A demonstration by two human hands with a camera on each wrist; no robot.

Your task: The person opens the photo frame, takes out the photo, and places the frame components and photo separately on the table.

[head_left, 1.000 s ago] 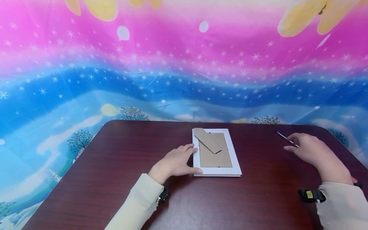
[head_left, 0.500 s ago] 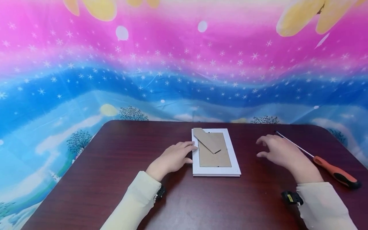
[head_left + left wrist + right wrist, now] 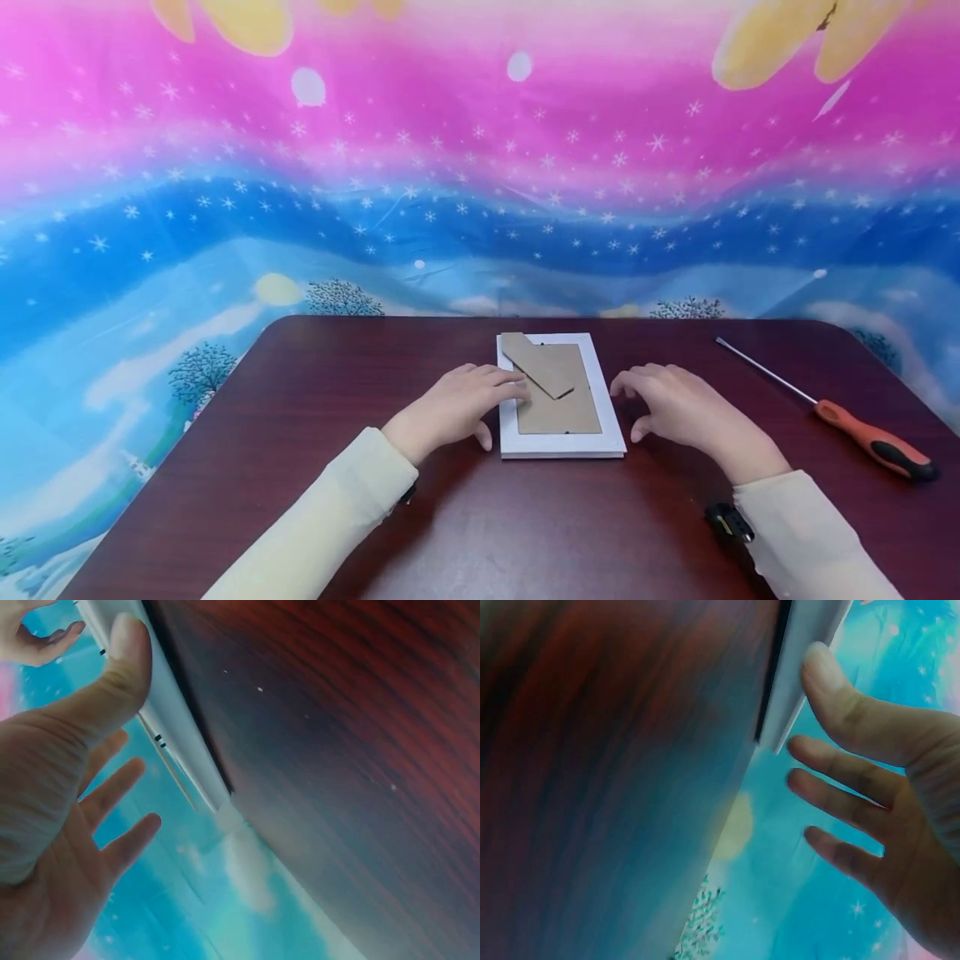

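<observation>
A white picture frame (image 3: pixel 609 417) lies face down on the dark wooden table, its brown backing board (image 3: pixel 551 417) and folded stand (image 3: pixel 542 367) facing up. My left hand (image 3: pixel 457 407) is at the frame's left side, fingertips over that edge and thumb lower down, fingers relaxed. On the other side, my right hand (image 3: pixel 690 412) hovers beside the right edge with loosely bent fingers, holding nothing. In the right wrist view, the thumb (image 3: pixel 826 671) appears in front of the frame's side (image 3: pixel 799 671). The left wrist view shows the left fingers spread near the frame (image 3: pixel 176 720).
A screwdriver (image 3: pixel 862 429) with an orange and black handle lies at the right of the table (image 3: pixel 525 533), its shaft pointing to the back. Behind the table hangs a colourful snow-scene cloth (image 3: pixel 450 208).
The right hand has let go of the screwdriver, leaving it on the table, and moved left to the frame. The left hand has shifted slightly, its fingers now over the frame's left edge.
</observation>
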